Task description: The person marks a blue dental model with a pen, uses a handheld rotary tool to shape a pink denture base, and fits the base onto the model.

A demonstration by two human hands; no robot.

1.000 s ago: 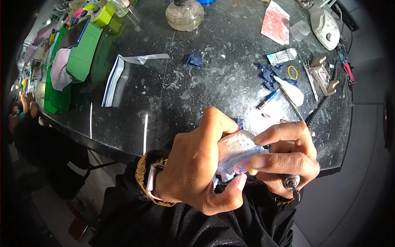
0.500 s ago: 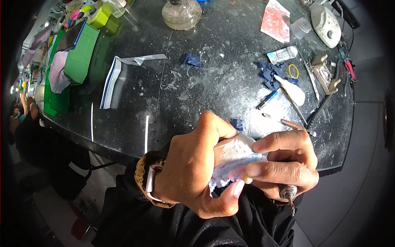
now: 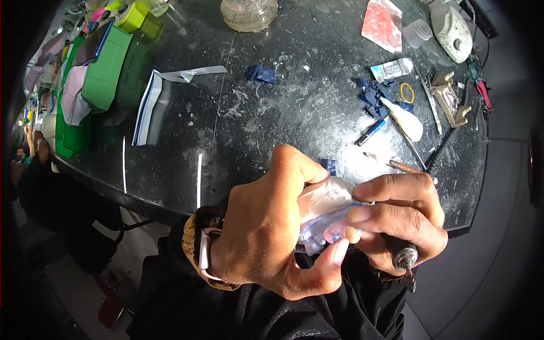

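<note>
A white plaster dental cast [image 3: 326, 198] with a bluish lower part is gripped in my left hand [image 3: 258, 232], above my lap by the table's near edge. On the cast sits a pink denture piece [image 3: 336, 230], with a yellowish tooth [image 3: 352, 234] at its right end. My left thumb presses just below that tooth. The fingertips of my right hand [image 3: 405, 218] rest against the right side of the cast and beside the tooth. Tucked in the same hand is a dark rotary handpiece [image 3: 404, 258], its metal tip pointing down. The right thumb is hidden.
Beyond my hands lie a blue pen [image 3: 371, 132], a white-ended tool [image 3: 405, 122], crumpled blue wax [image 3: 374, 96], a yellow rubber band [image 3: 407, 93] and an articulator [image 3: 450, 102]. A glass burner [image 3: 248, 14] stands at the far side. Green bins [image 3: 107, 71] are at left.
Both hands have shifted slightly right with the cast, which is tilted a little differently. The left thumb has moved up against the tooth, and more of the handpiece shows. The view has shifted slightly.
</note>
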